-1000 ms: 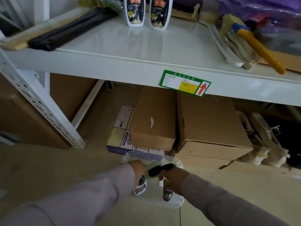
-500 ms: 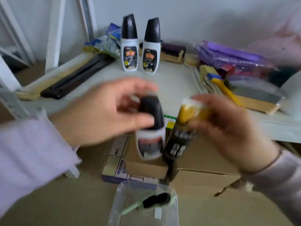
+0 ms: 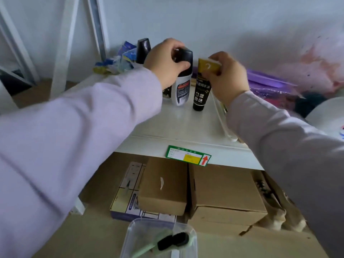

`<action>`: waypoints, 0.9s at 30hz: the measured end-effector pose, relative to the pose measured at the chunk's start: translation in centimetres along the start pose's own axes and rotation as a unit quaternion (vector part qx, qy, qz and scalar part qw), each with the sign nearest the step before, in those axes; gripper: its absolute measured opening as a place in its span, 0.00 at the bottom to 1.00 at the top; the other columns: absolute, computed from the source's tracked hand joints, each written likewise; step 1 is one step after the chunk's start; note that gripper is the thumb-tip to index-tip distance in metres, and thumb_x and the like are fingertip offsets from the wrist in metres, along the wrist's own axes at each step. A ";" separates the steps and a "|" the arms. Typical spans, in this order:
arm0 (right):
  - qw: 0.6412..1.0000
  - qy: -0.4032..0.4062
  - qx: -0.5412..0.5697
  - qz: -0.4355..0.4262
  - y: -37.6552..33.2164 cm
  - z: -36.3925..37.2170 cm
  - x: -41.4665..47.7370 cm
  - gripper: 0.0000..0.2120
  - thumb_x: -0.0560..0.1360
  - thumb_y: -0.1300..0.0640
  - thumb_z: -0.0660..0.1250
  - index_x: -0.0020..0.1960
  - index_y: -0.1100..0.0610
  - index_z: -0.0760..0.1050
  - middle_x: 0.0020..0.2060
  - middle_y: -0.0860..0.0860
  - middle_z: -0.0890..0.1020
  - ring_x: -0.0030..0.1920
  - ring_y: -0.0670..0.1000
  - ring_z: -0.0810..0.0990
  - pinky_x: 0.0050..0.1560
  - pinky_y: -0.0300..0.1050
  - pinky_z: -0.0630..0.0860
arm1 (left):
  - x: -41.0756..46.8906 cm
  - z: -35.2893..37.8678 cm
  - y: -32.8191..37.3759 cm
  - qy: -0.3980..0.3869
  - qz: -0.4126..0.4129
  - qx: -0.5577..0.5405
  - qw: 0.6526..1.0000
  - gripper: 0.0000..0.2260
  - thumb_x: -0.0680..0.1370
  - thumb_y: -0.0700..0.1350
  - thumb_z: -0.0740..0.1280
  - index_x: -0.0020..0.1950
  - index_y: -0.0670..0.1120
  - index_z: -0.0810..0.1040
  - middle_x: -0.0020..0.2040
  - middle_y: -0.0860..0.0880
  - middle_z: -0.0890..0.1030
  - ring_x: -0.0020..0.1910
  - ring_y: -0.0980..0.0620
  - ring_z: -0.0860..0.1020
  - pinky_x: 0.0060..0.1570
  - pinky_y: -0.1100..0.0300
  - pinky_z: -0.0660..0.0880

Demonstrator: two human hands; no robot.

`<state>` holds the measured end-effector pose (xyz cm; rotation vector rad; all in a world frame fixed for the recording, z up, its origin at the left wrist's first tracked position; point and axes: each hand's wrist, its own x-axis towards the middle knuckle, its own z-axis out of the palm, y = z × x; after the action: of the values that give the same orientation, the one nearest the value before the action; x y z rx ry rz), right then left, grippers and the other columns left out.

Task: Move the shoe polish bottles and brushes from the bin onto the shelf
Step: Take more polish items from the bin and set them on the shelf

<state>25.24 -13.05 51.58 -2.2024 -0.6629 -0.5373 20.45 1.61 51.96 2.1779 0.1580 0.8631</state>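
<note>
My left hand grips the black cap of a white shoe polish bottle that stands on the white shelf. My right hand pinches the gold end of a black polish tube, upright on the shelf just right of the bottle. Behind my left hand, the black cap of another bottle shows; the rest is hidden. On the floor below, the clear plastic bin holds a pale green brush with black bristles.
Purple packets and a pink bag fill the shelf's right side, crumpled blue wrappers lie at the back left. Cardboard boxes sit under the shelf. A green label marks the shelf edge.
Both hands lifted a bottle and a tube out of the bin, carried them up and forward, and now hold them standing on the shelf.
</note>
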 end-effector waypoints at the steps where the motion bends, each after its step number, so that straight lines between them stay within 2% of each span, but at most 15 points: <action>1: 1.000 -0.008 -0.002 0.001 0.3 0.2 0.2 0.14 0.74 0.59 0.64 0.59 0.55 0.73 0.52 0.57 0.83 0.51 0.57 0.79 0.45 0.41 0.71 | 0.2 0.4 -0.2 -0.001 -0.005 0.011 1.000 0.20 0.72 0.46 0.71 0.63 0.48 0.74 0.62 0.49 0.79 0.60 0.51 0.78 0.65 0.55 0.72; 4: 0.999 -0.034 -0.013 0.003 0.8 0.3 1.0 0.17 0.74 0.59 0.64 0.63 0.54 0.70 0.53 0.57 0.82 0.53 0.57 0.79 0.46 0.39 0.68 | 0.8 1.0 -0.6 -0.006 -0.005 0.028 1.000 0.22 0.74 0.47 0.69 0.67 0.49 0.70 0.64 0.49 0.78 0.61 0.50 0.77 0.65 0.56 0.71; 7: 0.998 -0.059 -0.026 0.003 1.0 0.1 1.2 0.25 0.73 0.62 0.64 0.68 0.51 0.64 0.46 0.54 0.79 0.48 0.55 0.78 0.45 0.40 0.69 | 1.1 1.2 -0.3 -0.023 0.011 0.053 0.998 0.24 0.75 0.46 0.67 0.70 0.51 0.67 0.67 0.48 0.75 0.63 0.50 0.75 0.66 0.57 0.70; 9: 0.998 -0.068 -0.016 -0.001 1.1 0.1 1.1 0.29 0.72 0.62 0.65 0.70 0.49 0.61 0.44 0.54 0.78 0.45 0.54 0.78 0.46 0.44 0.73 | 1.2 1.2 0.0 -0.036 0.018 0.061 0.997 0.24 0.75 0.45 0.67 0.70 0.52 0.66 0.68 0.48 0.74 0.66 0.50 0.73 0.68 0.57 0.68; 12: 0.997 -0.073 -0.003 -0.012 1.2 -0.1 0.9 0.31 0.72 0.61 0.66 0.71 0.47 0.60 0.52 0.57 0.80 0.50 0.56 0.80 0.54 0.51 0.77 | 1.4 1.0 0.3 -0.044 0.024 0.068 0.996 0.22 0.76 0.44 0.66 0.69 0.51 0.68 0.69 0.48 0.73 0.67 0.50 0.72 0.68 0.56 0.68; 14: 0.998 -0.061 -0.011 -0.028 1.1 -0.2 0.9 0.31 0.71 0.60 0.67 0.71 0.48 0.60 0.58 0.57 0.78 0.55 0.56 0.78 0.57 0.47 0.75 | 1.5 0.7 0.5 -0.043 0.027 0.083 0.995 0.21 0.76 0.44 0.65 0.69 0.50 0.69 0.69 0.48 0.73 0.67 0.50 0.72 0.68 0.56 0.68; 16: 0.998 -0.040 -0.025 -0.049 1.0 -0.5 0.7 0.31 0.71 0.60 0.67 0.71 0.48 0.61 0.63 0.56 0.75 0.61 0.55 0.74 0.57 0.39 0.68 | 1.6 0.4 0.6 -0.045 0.029 0.107 0.993 0.20 0.76 0.44 0.64 0.69 0.50 0.70 0.69 0.48 0.73 0.67 0.50 0.73 0.68 0.57 0.69; 18: 0.997 -0.006 -0.030 -0.078 0.6 -0.8 0.3 0.30 0.71 0.61 0.66 0.70 0.49 0.64 0.66 0.54 0.73 0.65 0.53 0.71 0.59 0.36 0.64 | 1.4 0.2 0.5 -0.045 0.028 0.120 0.991 0.19 0.76 0.45 0.64 0.68 0.51 0.71 0.68 0.49 0.74 0.65 0.50 0.73 0.66 0.57 0.70; 21: 0.986 0.058 -0.027 -0.153 -0.2 -1.5 -1.1 0.24 0.70 0.60 0.66 0.66 0.53 0.70 0.64 0.53 0.75 0.63 0.52 0.73 0.62 0.39 0.69 | 0.2 -0.3 0.6 -0.024 0.026 0.072 0.997 0.17 0.76 0.43 0.62 0.64 0.51 0.74 0.64 0.49 0.77 0.61 0.52 0.77 0.63 0.55 0.74; 22: 0.980 0.076 -0.028 -0.181 -0.4 -1.7 -1.9 0.21 0.70 0.60 0.66 0.63 0.55 0.73 0.61 0.54 0.76 0.60 0.51 0.75 0.59 0.38 0.70 | -0.6 -0.5 0.7 -0.007 0.036 0.054 0.998 0.15 0.76 0.41 0.61 0.62 0.50 0.76 0.61 0.50 0.79 0.58 0.53 0.78 0.60 0.55 0.76; 24: 0.967 0.092 -0.021 -0.239 -0.8 -1.9 -4.4 0.14 0.69 0.61 0.66 0.54 0.59 0.78 0.52 0.57 0.80 0.50 0.50 0.77 0.50 0.37 0.72 | -3.1 -0.9 0.8 0.022 0.082 0.035 0.996 0.12 0.74 0.39 0.61 0.55 0.47 0.79 0.52 0.51 0.81 0.48 0.57 0.79 0.53 0.63 0.78; 25: 0.961 0.082 -0.011 -0.265 -0.9 -1.9 -6.0 0.09 0.70 0.62 0.66 0.50 0.60 0.79 0.48 0.58 0.80 0.45 0.48 0.75 0.46 0.36 0.71 | -4.9 -1.1 0.8 0.019 0.113 0.031 0.993 0.10 0.74 0.39 0.62 0.52 0.46 0.80 0.46 0.53 0.80 0.42 0.60 0.78 0.47 0.68 0.76; 27: 0.951 0.026 0.015 -0.308 -0.7 -1.6 -9.7 0.03 0.71 0.65 0.66 0.44 0.63 0.78 0.41 0.55 0.78 0.39 0.45 0.72 0.41 0.34 0.71 | -8.8 -1.4 0.3 -0.018 0.171 0.037 0.984 0.07 0.72 0.39 0.64 0.47 0.44 0.80 0.39 0.56 0.76 0.35 0.66 0.72 0.39 0.70 0.71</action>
<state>17.04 -16.66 47.52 -1.9194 -1.3319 -0.8834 12.84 -0.97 48.09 2.3269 -0.2110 1.0181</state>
